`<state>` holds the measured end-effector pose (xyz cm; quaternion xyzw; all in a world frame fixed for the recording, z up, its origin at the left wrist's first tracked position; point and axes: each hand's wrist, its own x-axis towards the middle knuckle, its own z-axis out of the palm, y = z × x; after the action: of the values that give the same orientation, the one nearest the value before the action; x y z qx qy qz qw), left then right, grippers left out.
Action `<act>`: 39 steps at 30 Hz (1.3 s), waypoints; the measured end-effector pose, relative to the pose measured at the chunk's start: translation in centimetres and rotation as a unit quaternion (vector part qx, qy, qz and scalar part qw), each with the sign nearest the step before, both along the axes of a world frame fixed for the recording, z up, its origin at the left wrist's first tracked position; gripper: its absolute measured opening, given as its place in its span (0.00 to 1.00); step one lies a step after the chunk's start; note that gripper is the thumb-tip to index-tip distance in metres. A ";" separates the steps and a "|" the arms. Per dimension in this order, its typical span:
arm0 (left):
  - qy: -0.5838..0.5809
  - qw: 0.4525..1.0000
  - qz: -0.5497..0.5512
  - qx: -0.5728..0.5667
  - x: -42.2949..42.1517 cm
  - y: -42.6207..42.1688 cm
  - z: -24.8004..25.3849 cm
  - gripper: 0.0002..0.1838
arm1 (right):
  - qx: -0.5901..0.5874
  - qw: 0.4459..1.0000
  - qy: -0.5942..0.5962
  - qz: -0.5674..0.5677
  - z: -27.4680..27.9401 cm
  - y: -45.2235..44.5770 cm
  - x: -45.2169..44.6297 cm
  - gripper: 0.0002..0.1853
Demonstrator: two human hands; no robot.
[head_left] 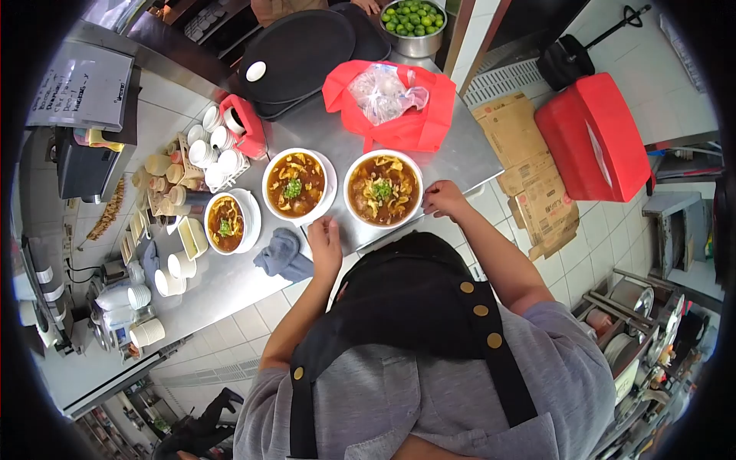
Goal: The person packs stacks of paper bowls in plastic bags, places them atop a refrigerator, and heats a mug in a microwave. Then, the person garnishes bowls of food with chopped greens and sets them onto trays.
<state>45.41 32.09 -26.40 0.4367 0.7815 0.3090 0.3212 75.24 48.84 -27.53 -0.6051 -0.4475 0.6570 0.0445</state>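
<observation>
A white bowl of brown soup [383,189] with chopped green onion on top stands near the counter's front edge. My right hand [446,201] is just beside its right rim, fingers loosely bent and holding nothing I can see; whether it touches the rim is unclear. My left hand [325,239] is at the counter edge, between this bowl and the middle soup bowl [295,184], with loosely curled fingers and nothing visible in them. The middle bowl rests on a white plate [330,188]. Further left, a smaller soup bowl [226,223] also sits on a white plate. A blue-grey cloth [282,254] lies below it.
Behind the bowls are a red bag [429,126] with clear plastic in it, black round trays [299,54] and a metal bowl of limes [415,47]. Cups, sauce containers [175,195] and a red holder [244,126] line the left. Flattened cardboard [529,176] and a red bin [590,142] are right.
</observation>
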 end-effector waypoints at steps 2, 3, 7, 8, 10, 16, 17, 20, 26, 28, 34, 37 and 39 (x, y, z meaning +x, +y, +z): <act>0.172 0.983 -0.053 -0.023 0.1 -3.1 1.9 0.25 | -0.042 0.998 0.035 -0.025 0.1 -1.9 -0.1 0.11; 0.292 0.954 -0.026 -0.057 0.5 -4.5 2.7 0.25 | -0.075 0.994 0.068 -0.048 0.1 -2.7 -0.1 0.12; 0.385 0.922 -0.007 -0.045 -2.9 -8.8 0.3 0.30 | -0.025 0.993 0.057 -0.102 -0.8 -4.2 0.3 0.11; 0.387 0.921 -0.012 -0.043 -4.2 -9.1 0.3 0.30 | -0.024 0.992 0.060 -0.107 -0.7 -4.4 0.5 0.11; 0.292 0.953 -0.026 -0.081 -5.7 -9.0 0.4 0.24 | -0.040 0.998 0.049 -0.002 -0.2 -5.2 1.2 0.11; -0.315 0.929 0.024 -0.192 -0.5 -3.0 6.8 0.13 | 0.211 0.924 0.205 0.244 1.3 -9.7 -0.1 0.16; -0.397 0.887 0.032 -0.235 1.6 -1.6 8.0 0.13 | 0.211 0.917 0.262 0.215 2.9 -10.5 -0.7 0.18; -0.443 0.848 -0.058 -0.285 6.3 1.0 7.9 0.13 | 0.196 0.907 0.325 0.184 3.2 -11.0 0.0 0.21; -0.401 0.865 -0.214 -0.212 11.1 3.0 9.8 0.15 | 0.171 0.952 0.226 -0.116 2.5 -9.9 7.6 0.09; -0.303 0.894 -0.266 -0.195 10.6 2.8 9.2 0.14 | 0.306 0.915 0.147 -0.220 4.4 -7.1 7.7 0.05; -0.285 0.900 -0.253 -0.211 9.2 1.5 8.3 0.14 | 0.566 0.792 -0.097 -0.207 3.0 1.0 1.2 0.15; -0.260 0.911 -0.244 -0.205 8.6 1.1 8.3 0.14 | 0.614 0.770 -0.135 -0.104 -0.1 2.9 -1.0 0.17; -0.256 0.917 -0.234 -0.195 8.2 0.9 8.5 0.14 | 0.604 0.780 -0.141 -0.086 -0.3 3.5 -2.0 0.15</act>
<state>53.61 32.95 -17.86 0.4421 0.5927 0.1672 0.6521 73.25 52.37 -27.84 -0.5758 -0.7003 0.1526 0.3934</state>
